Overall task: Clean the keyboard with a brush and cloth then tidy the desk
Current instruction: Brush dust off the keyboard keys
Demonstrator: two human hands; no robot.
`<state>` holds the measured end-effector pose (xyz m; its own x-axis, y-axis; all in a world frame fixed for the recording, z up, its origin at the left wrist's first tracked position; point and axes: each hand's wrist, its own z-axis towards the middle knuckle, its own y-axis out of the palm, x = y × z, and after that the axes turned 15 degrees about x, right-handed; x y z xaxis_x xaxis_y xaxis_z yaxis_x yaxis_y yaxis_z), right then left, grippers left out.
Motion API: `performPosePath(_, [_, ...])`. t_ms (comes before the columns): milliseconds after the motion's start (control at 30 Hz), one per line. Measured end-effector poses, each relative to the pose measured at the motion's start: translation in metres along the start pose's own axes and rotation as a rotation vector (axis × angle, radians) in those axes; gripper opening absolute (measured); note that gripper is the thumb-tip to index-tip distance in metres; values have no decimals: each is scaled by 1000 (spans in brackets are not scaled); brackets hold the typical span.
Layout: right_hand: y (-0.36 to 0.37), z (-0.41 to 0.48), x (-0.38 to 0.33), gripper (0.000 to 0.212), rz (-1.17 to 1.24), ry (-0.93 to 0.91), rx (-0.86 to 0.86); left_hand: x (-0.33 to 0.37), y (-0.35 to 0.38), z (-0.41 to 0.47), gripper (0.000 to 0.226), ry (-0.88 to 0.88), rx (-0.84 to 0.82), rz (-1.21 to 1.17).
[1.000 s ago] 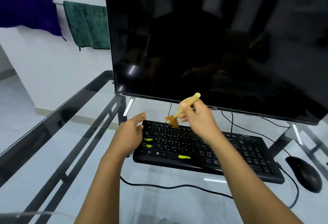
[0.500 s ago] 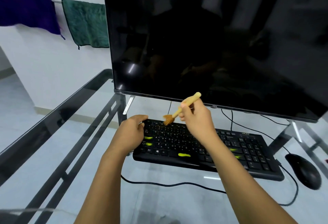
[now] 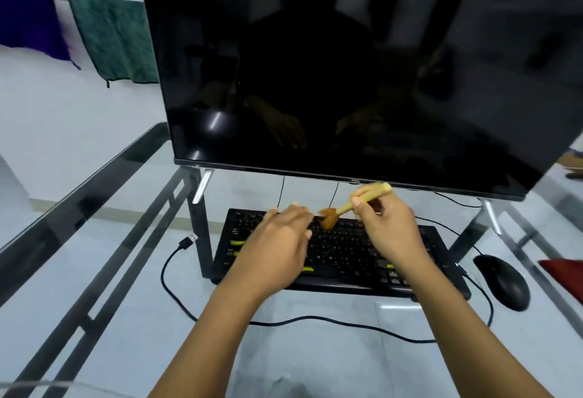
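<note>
A black keyboard [image 3: 347, 252] with a few yellow-marked keys lies on the glass desk [image 3: 110, 239] under the monitor. My right hand [image 3: 388, 230] grips a small brush [image 3: 350, 206] by its pale wooden handle; the brown bristles touch the upper key rows near the middle. My left hand [image 3: 277, 246] lies flat over the keyboard's left half, fingers spread, holding nothing. A green cloth [image 3: 116, 41] and a purple cloth [image 3: 28, 28] hang on a rail at the upper left.
A large dark monitor [image 3: 347, 66] stands just behind the keyboard. A black mouse [image 3: 501, 281] sits to the right, with something red [image 3: 568, 277] at the right edge. The keyboard cable [image 3: 315, 322] loops across the front; its USB plug [image 3: 189, 239] lies loose at left.
My left hand has moved from the keyboard's left edge onto the keys. The brush has shifted right along the top rows. The view has swung left, so everything appears further right.
</note>
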<state>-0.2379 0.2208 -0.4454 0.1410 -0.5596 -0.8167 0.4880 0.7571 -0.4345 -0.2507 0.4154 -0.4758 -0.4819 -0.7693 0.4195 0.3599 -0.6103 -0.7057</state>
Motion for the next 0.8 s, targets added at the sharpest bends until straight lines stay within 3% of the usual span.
performPosePath(133, [-14,-13,5,8,111,81,-178,-3,8,-5,41,19,-41,25])
performPosePath(200, [-23,-16,13,8,53,52,-41,-6,10,-7,41,6,-68,44])
performPosePath(267, [-35,-20,18,9,150,74,72,-6,11,-7,43,-3,-96,54])
performPosePath(333, [-43,-29,17,14,303,159,-77,-4,11,-9,45,-1,-103,59])
performPosePath(400, [-47,-35,17,11,248,148,-259,-2,11,-7,46,13,-89,53])
performPosePath(433, [-47,-33,19,10,194,123,-243,1,11,-6,46,25,-82,47])
performPosePath(533, [-49,-17,27,10,137,62,92,12,12,-3,46,43,-77,16])
performPosePath(567, [-48,-12,26,11,182,55,109,15,14,-2,47,45,-84,12])
performPosePath(633, [-44,-5,24,12,197,45,-60,23,17,0,48,56,-112,13])
performPosePath(700, [-45,2,26,13,62,-8,-151,29,24,3,49,75,-147,23])
performPosePath(800, [-60,17,29,11,-19,7,109,36,33,5,51,119,-215,41])
